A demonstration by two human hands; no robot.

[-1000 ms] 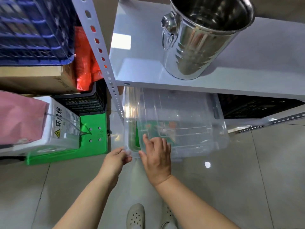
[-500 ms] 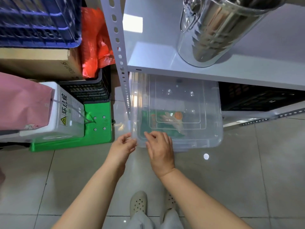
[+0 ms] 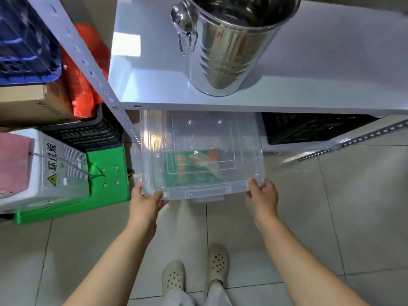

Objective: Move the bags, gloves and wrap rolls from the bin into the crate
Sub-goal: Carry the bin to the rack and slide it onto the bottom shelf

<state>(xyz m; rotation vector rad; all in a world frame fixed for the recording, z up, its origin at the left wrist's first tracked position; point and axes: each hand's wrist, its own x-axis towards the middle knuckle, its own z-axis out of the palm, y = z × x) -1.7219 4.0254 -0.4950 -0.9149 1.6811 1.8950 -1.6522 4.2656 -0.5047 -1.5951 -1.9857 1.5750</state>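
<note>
A clear plastic bin with a clear lid stands on the floor under the white shelf, its front end sticking out toward me. Through the lid I see a green pack with orange print and a clear bag lying over it. My left hand grips the bin's front left corner. My right hand grips the front right corner. A black slatted crate sits under the shelf to the right of the bin.
A steel bucket stands on the white shelf above the bin. To the left are a green stool, a white appliance, stacked black crates, a red bag, a cardboard box and a blue crate. Tiled floor lies around my feet.
Both hands were close together at the bin's front left. My right hand has moved across to the front right corner, and my left hand now grips the left corner.
</note>
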